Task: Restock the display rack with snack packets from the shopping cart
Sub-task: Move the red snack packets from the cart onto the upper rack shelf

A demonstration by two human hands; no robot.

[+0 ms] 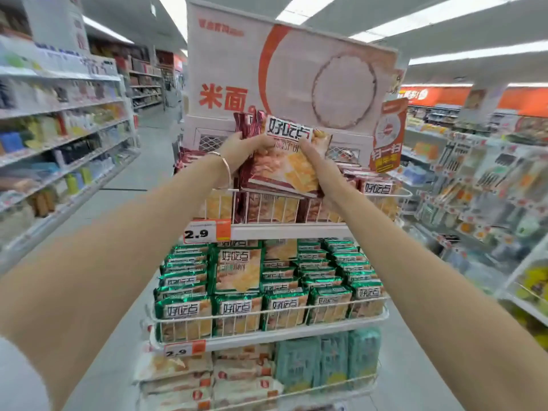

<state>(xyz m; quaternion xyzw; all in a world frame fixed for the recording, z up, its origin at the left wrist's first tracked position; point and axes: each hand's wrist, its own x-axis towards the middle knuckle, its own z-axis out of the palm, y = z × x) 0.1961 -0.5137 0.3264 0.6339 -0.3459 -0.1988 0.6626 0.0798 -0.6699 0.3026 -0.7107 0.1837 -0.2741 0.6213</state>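
Note:
Both my hands hold a small stack of dark-red snack packets (284,164) tilted above the top tier of the white wire display rack (267,317). My left hand (241,149) grips the stack's left edge and my right hand (318,170) grips its right side and lower corner. Under the stack, the top tier holds more dark-red packets (267,207) standing behind the wire front. The middle tier is packed with green packets (234,310). The bottom tier carries white packets (189,366) and pale teal ones (326,360). The shopping cart is out of sight.
A large white and orange sign board (296,72) stands right behind the top tier, with an orange tag (387,134) on its right. Price labels (207,231) hang on the tier fronts. Stocked store shelves (59,137) line the left aisle, and racks of goods (489,188) the right.

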